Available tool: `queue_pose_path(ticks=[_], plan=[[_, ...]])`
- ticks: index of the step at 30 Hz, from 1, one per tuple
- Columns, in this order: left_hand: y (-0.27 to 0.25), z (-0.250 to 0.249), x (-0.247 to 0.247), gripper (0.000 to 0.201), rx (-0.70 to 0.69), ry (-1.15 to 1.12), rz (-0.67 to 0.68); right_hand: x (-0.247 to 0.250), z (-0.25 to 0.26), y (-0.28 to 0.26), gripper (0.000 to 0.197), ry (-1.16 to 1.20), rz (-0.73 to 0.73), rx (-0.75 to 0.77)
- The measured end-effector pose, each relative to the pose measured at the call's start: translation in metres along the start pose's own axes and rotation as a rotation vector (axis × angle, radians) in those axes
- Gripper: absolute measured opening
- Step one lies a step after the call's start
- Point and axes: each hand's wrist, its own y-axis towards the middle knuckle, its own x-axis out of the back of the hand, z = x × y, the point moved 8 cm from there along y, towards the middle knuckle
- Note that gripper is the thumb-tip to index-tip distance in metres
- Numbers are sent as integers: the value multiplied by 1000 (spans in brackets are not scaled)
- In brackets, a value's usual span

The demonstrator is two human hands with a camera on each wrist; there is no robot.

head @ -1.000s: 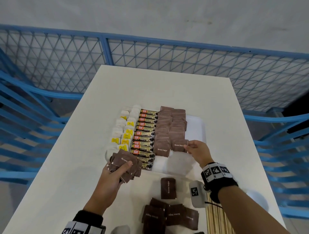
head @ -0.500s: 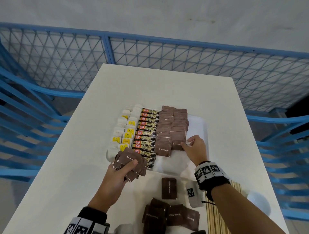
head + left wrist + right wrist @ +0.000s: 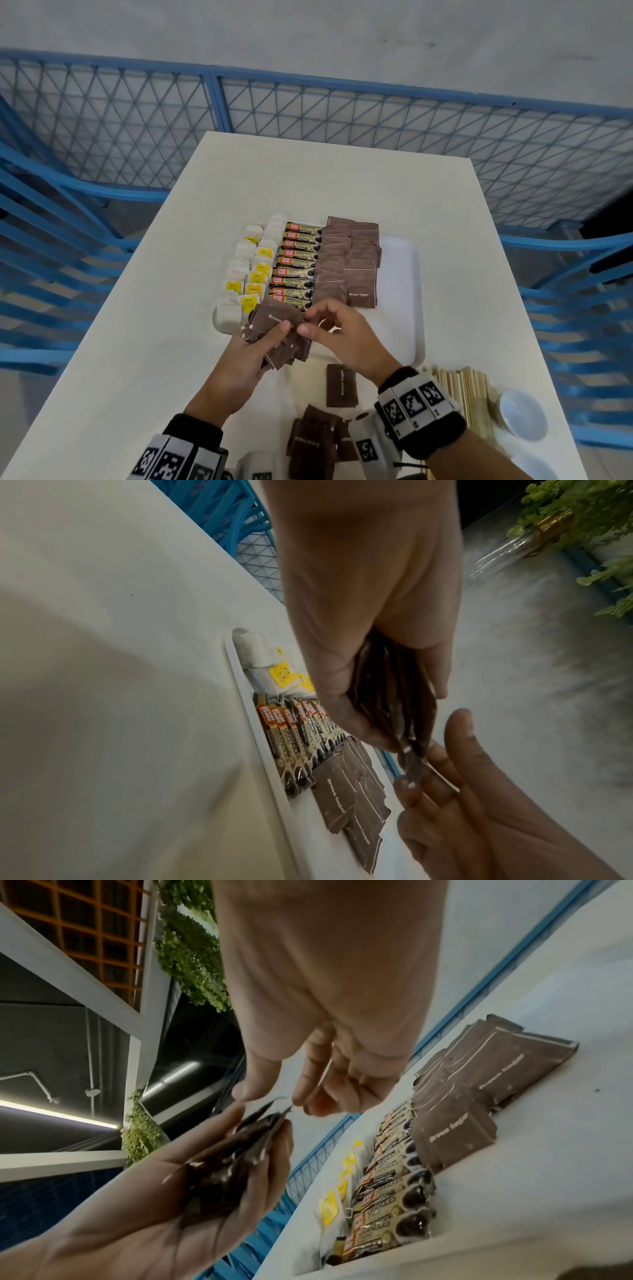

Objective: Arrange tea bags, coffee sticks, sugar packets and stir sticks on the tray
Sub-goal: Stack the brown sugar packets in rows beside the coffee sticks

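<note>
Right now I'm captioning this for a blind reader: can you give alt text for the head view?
A left hand grips a fan of brown sugar packets while the right hand reaches to pinch one, above a white tray. The tray holds rows of tea bags, coffee sticks and brown sugar packets.

1. Tray (image 3: 400, 260) lies mid-table (image 3: 329, 178).
2. On the tray, left to right: tea bags (image 3: 251, 270), coffee sticks (image 3: 296, 263), sugar packets (image 3: 349, 260); its right part is bare.
3. Loose packets (image 3: 318, 442) and one single packet (image 3: 340, 385) lie before the tray.
4. Stir sticks (image 3: 462, 394) lie right of these; a bowl (image 3: 522, 414) lies further right.
5. Fence (image 3: 308, 102) stands behind the table.
</note>
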Motion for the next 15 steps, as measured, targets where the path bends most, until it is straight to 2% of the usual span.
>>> queue_pose_path(ticks=[5,8,10,15], plan=[[-1,11,-3,27,91,25,29,-1,0,1,10,35,-27,8],[-2,13,-5,35,109,39,55,1,-1,3,10,52,-45,8],[-2,14,-5,34,120,54,58,3,-4,3,12,86,-54,-7],[-1,16,3,32,119,62,24,24,-18,3,12,341,-150,-103]])
